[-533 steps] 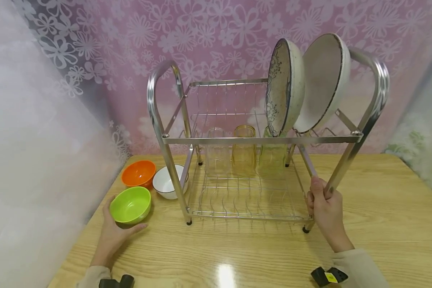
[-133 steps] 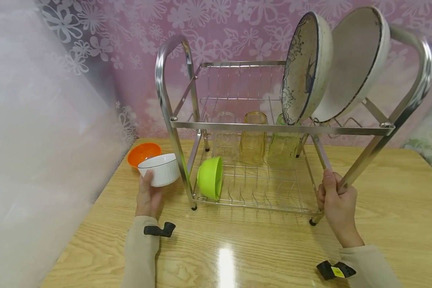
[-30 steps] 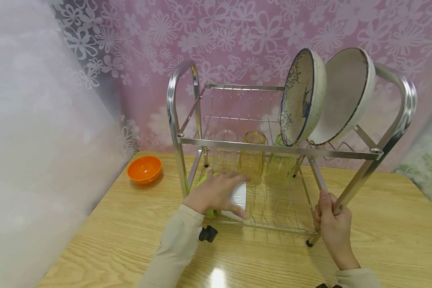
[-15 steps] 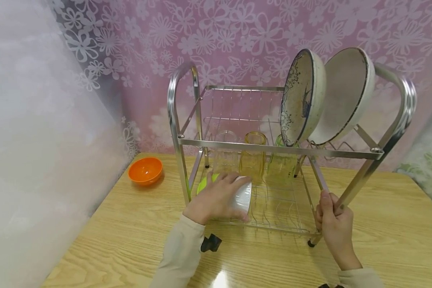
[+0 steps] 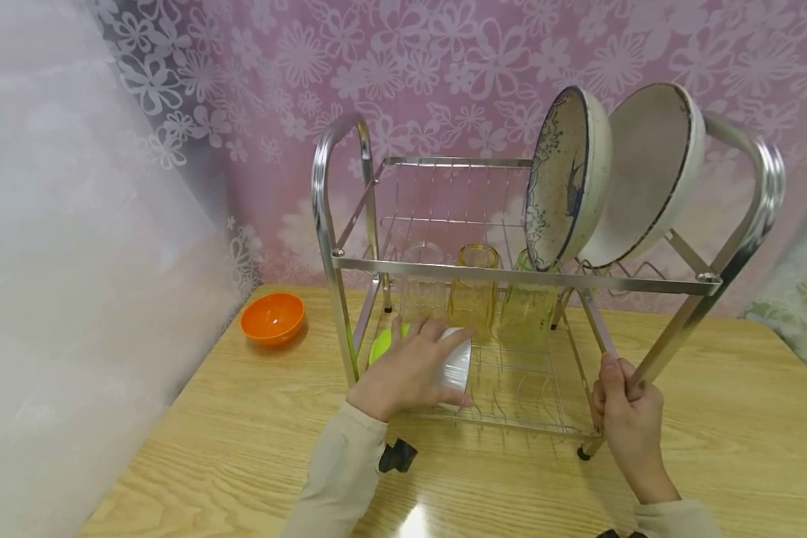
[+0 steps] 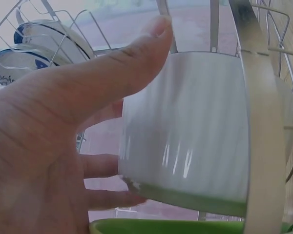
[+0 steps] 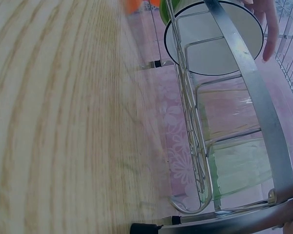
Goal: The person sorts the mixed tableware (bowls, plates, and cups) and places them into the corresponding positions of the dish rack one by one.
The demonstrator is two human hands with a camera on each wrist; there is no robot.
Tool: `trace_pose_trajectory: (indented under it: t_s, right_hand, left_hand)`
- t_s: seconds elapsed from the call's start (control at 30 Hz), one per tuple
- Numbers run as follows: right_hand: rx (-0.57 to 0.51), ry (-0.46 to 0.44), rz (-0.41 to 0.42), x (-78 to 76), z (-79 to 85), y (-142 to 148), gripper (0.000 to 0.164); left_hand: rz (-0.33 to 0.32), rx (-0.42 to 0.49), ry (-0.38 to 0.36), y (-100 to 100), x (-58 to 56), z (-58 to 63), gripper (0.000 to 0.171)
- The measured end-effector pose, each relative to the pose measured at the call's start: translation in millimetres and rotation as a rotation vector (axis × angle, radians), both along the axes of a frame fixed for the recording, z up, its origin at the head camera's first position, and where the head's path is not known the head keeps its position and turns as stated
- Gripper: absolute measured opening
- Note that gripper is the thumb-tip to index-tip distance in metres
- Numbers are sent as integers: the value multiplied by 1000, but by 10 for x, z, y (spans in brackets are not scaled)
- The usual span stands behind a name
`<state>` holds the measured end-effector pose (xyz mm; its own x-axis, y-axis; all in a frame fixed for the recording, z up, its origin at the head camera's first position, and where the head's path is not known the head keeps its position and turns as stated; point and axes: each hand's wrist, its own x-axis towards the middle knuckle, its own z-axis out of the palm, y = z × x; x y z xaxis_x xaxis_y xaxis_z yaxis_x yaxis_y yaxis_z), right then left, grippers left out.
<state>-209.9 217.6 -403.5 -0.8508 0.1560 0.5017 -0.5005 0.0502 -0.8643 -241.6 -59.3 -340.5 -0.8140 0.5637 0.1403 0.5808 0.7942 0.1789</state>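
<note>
My left hand [image 5: 403,373] spans a white bowl [image 5: 456,370], thumb and fingers spread around its outside. The bowl stands on its side in the lower tier of a metal dish rack [image 5: 524,278]. In the left wrist view, the thumb crosses the ribbed wall of the white bowl [image 6: 185,126], other fingers on its far side. A green bowl [image 5: 379,344] sits sideways just left of it, partly behind the hand. The white bowl's dark-rimmed mouth [image 7: 215,44] faces the right wrist camera. My right hand [image 5: 628,418] grips the rack's right front leg and side bar.
An orange bowl [image 5: 273,317] sits on the wooden table [image 5: 195,448] left of the rack. Clear [image 5: 422,291], amber [image 5: 472,299] and green [image 5: 526,302] glasses stand at the lower tier's back. Two large enamel bowls [image 5: 601,187] lean on the upper tier.
Earlier, the green bowl and then the white bowl went from the table into the lower tier. Over the last second the white bowl has shifted slightly right with my left hand. The right hand keeps its grip.
</note>
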Motion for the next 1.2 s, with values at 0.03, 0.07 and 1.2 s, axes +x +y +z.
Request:
trace_pose_trajectory:
  t_s: [0.03, 0.07, 1.2]
  right_hand:
    - [0, 2, -3, 0, 1, -1, 41]
    - [-2, 3, -1, 2, 2, -2, 41]
    - [-21, -14, 18, 11, 22, -5, 41]
  left_hand:
    - [-4, 0, 4, 3, 2, 2, 92]
    - [-8, -1, 7, 6, 5, 5, 93]
    - [-134, 725, 411, -555, 368, 429, 29]
